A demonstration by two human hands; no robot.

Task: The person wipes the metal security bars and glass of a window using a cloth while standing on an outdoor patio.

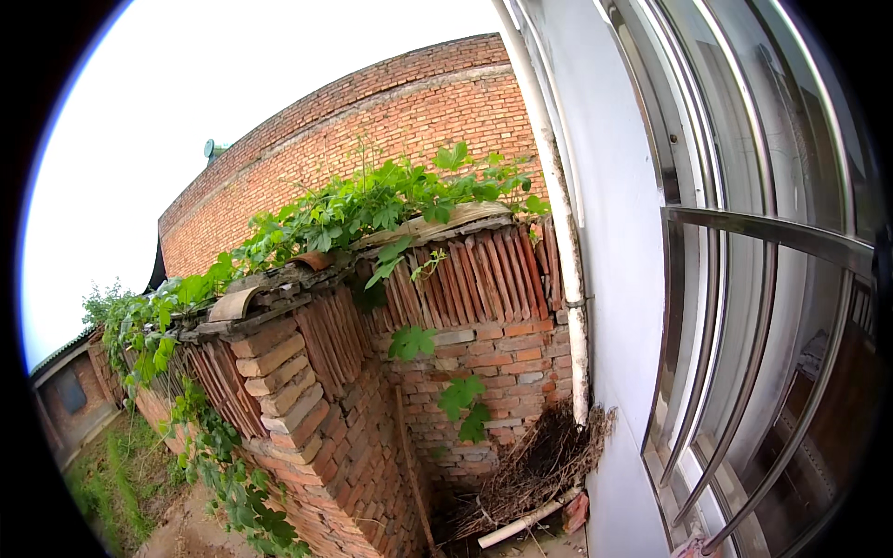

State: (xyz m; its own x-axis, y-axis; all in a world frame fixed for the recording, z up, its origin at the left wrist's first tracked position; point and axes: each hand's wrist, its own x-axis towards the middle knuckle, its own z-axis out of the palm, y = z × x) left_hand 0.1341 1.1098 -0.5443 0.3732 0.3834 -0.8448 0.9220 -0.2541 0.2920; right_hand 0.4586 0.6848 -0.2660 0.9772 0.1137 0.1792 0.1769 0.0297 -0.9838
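Observation:
Neither my left hand nor my right hand can be made out. At the lower edge, by the foot of the window bars, a small pink-and-white patch (693,546) shows; I cannot tell what it is. Close on the right stands a window with curved metal bars (714,307) and a metal crossbar (772,230). Beside it runs a pale wall (619,279) with a white drainpipe (556,167) down its corner. Below the pipe's lower end lies a heap of dry twigs (530,470).
A brick enclosure (307,409) stands ahead, its top lined with upright tiles (479,279) and green vines (372,200). A wooden pole (412,470) leans inside. A short white pipe (530,519) lies by the twigs. Behind rises a tall brick wall (372,121); grass (126,488) grows at left.

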